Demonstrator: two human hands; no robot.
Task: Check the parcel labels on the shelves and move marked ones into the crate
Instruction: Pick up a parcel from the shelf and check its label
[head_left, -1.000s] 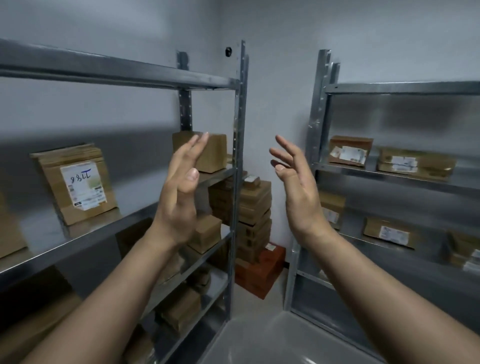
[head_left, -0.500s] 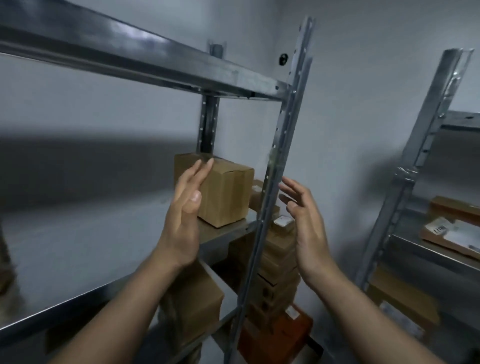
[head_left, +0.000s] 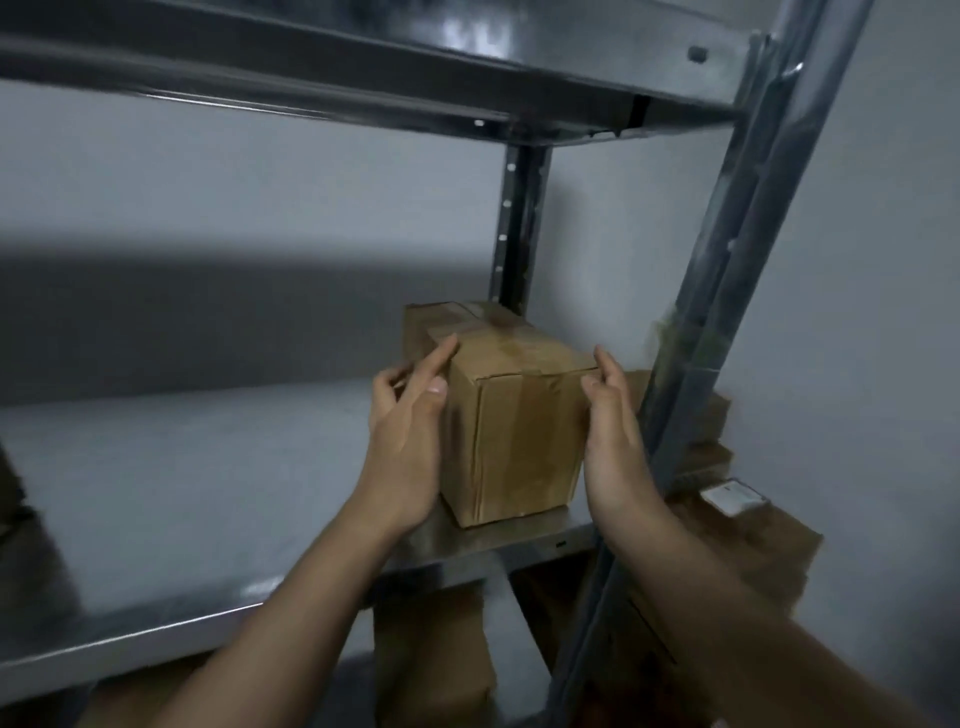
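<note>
Left hand (head_left: 410, 436) and right hand (head_left: 615, 436) flank the box (head_left: 514, 421), fingers straight, close against its sides, not curled round it. Box stands at the right end of the shelf (head_left: 182, 467). No label on visible faces. Step: label check. Next: lift and turn it.

Only the person's two arms are in view. The left hand (head_left: 408, 447) and the right hand (head_left: 618, 452) are bare, and so are both wrists. The left forearm (head_left: 270, 623) and the right forearm (head_left: 737, 618) are uncovered along their whole visible length, down to the bottom edge of the picture. The left thumbnail (head_left: 438, 385) is short, rounded and plain, and it catches a little light. The fingers are slender. Dim light and slight blur hide any finer detail.
</note>
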